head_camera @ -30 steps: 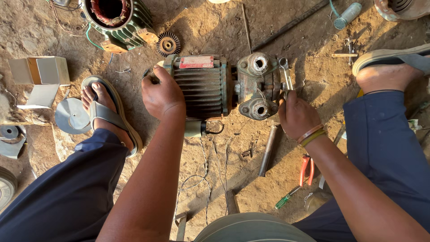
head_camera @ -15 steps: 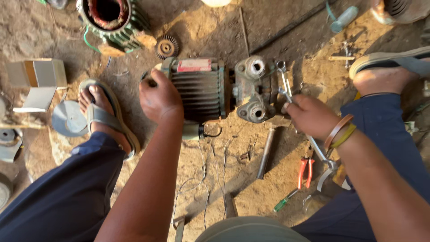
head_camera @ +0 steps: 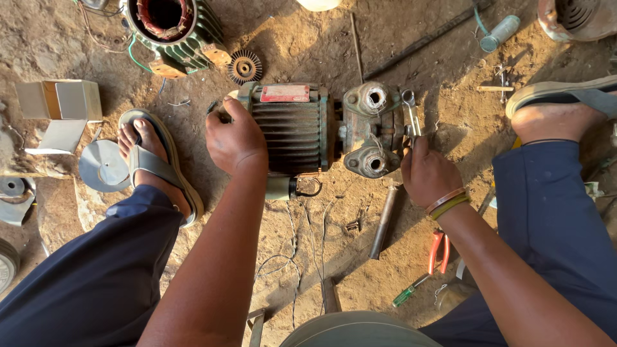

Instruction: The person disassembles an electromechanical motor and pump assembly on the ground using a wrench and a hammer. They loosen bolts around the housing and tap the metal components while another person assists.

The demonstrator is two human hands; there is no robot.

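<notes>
Two hands on a motor-pump unit lying on the dirt btwn the person's feet. Left hand (head_camera: 234,138) rests on the left end of the finned green motor (head_camera: 292,128), fingers curled over its edge, gripping. Right hand (head_camera: 427,173) is closed round the handle of a spanner (head_camera: 410,112), whose ring end sits at the right side of the grey pump head (head_camera: 373,128); head is bolted to the motor's right end. Steel rod (head_camera: 384,222) lies just below the pump, red pliers (head_camera: 438,250) and green screwdriver (head_camera: 411,290) near the right forearm. Stator (head_camera: 170,29) and small fan wheel (head_camera: 245,67) lie beyond the motor, top left. Left foot in a sandal (head_camera: 154,164), beside it a round grey cover (head_camera: 103,167).
</notes>
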